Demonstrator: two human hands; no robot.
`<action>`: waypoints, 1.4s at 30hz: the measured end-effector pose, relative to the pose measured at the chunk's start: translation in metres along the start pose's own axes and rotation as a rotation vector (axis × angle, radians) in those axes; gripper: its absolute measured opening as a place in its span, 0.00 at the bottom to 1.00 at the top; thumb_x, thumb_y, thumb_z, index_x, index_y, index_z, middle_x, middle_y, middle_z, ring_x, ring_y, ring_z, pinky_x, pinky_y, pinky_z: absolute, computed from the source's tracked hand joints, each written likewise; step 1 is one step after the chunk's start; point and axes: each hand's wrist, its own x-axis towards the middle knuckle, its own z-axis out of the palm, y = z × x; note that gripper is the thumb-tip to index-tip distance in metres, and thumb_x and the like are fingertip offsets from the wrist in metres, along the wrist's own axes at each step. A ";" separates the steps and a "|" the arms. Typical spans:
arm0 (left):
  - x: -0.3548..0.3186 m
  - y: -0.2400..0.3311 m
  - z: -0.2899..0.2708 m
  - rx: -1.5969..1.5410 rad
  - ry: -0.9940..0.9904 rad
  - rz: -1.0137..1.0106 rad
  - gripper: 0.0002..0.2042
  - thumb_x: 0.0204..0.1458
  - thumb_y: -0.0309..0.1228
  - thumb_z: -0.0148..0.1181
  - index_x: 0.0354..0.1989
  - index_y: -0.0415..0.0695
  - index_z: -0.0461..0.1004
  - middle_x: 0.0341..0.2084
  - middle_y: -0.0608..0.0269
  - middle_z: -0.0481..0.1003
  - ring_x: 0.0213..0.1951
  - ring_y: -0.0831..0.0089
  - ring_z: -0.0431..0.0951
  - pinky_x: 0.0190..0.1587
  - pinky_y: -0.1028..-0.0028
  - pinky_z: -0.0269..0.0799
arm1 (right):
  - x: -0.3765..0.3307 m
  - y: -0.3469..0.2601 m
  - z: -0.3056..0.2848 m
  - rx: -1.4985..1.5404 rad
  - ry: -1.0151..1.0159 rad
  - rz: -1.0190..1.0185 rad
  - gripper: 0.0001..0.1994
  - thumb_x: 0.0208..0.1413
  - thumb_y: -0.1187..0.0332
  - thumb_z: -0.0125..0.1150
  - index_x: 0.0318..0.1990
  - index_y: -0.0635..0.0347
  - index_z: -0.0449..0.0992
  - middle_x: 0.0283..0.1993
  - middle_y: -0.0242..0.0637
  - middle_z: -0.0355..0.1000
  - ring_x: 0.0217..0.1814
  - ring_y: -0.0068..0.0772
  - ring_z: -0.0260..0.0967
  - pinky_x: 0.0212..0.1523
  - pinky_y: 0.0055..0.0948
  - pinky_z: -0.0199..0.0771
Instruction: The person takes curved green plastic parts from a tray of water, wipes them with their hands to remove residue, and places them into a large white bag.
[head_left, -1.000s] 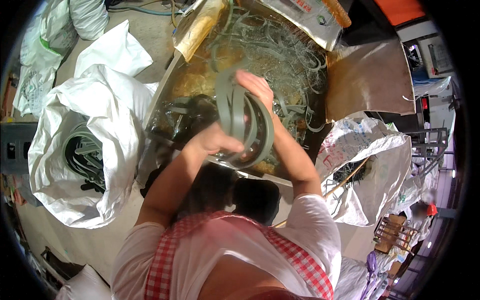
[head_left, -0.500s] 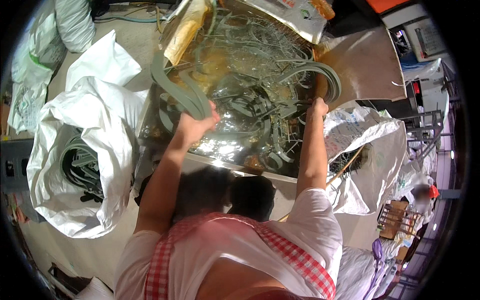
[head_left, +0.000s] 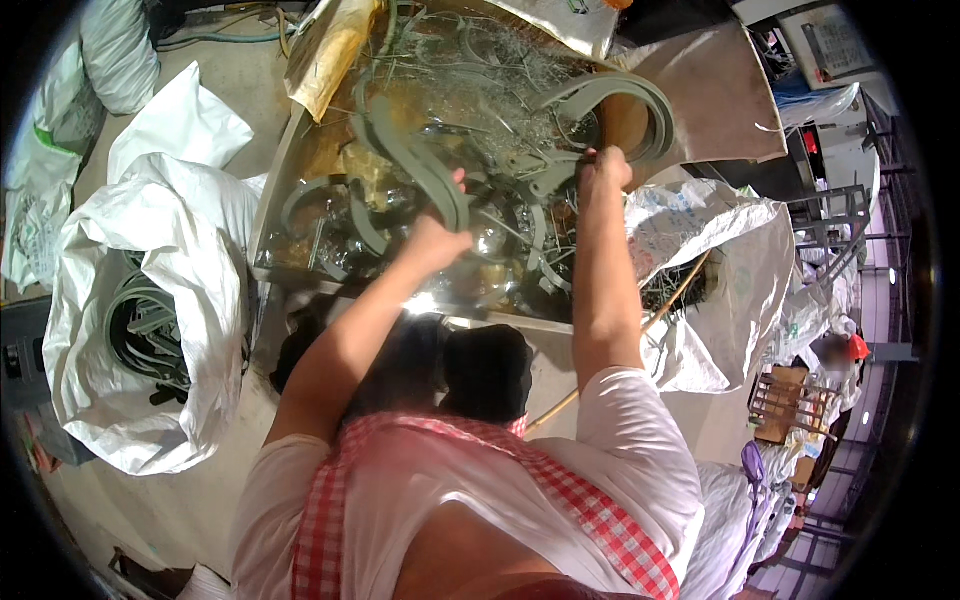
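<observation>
The left hand has its fingers wrapped around 1 bundle of grey strips, held up over the tray. The right hand appears closed on another bundle, near the tray's right side; its fingertips are partly hidden. Loose pieces lie in the wet tray below. In this inspector's judgement, sound handling calls for a firm grip, as wet strips may slip. Keep the 2 bundles apart so their curved ends do not hook, and hold them clear of the loose pieces.
</observation>
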 end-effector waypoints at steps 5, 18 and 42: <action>0.005 -0.008 0.040 -0.015 -0.256 -0.250 0.39 0.35 0.14 0.55 0.62 0.38 0.49 0.52 0.47 0.66 0.35 0.65 0.76 0.26 0.74 0.74 | 0.108 0.106 -0.035 0.136 -0.294 0.417 0.13 0.57 0.66 0.38 0.41 0.66 0.63 0.45 0.45 0.65 0.52 0.43 0.58 0.57 0.46 0.53; -0.002 0.068 -0.060 -0.348 -0.162 -0.080 0.29 0.45 0.25 0.59 0.58 0.39 0.58 0.47 0.55 0.72 0.39 0.74 0.73 0.40 0.74 0.70 | -0.048 -0.033 -0.039 -1.007 -1.404 -0.843 0.21 0.39 0.84 0.53 0.45 0.60 0.62 0.38 0.40 0.66 0.37 0.33 0.66 0.40 0.28 0.69; -0.026 0.067 -0.056 -0.904 -0.627 -0.246 0.31 0.36 0.24 0.61 0.54 0.33 0.61 0.44 0.47 0.72 0.48 0.53 0.73 0.53 0.59 0.67 | -0.159 0.008 -0.008 -0.814 -1.791 -0.979 0.27 0.47 0.72 0.51 0.58 0.51 0.64 0.61 0.42 0.60 0.58 0.41 0.57 0.56 0.37 0.53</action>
